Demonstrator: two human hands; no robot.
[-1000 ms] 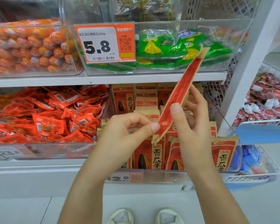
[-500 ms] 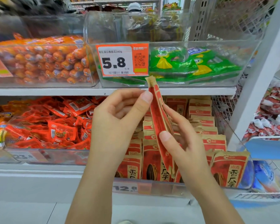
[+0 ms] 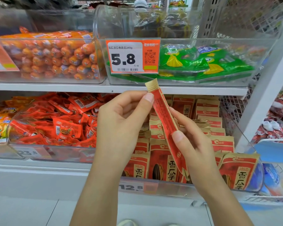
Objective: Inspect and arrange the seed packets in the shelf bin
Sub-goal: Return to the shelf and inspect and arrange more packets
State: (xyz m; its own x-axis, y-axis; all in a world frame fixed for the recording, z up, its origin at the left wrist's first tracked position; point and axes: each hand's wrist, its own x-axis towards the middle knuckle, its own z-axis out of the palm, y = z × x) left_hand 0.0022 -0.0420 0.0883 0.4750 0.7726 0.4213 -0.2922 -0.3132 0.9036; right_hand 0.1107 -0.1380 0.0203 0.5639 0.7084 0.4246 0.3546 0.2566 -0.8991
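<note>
Both forearms are bare, with no sleeve, watch or ring showing. The left hand [image 3: 121, 126] and right hand [image 3: 193, 149] have short, unpainted nails. Below the forearms, the toes of pale shoes [image 3: 127, 222] peek in.

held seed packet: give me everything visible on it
The held seed packet is a flat paper-like pouch seen nearly edge-on: red face with fine print, tan crimped top seal. It tilts, top up-left, in front of the seed bin. The left hand pinches its upper part; the right hand grips its lower half.
</note>
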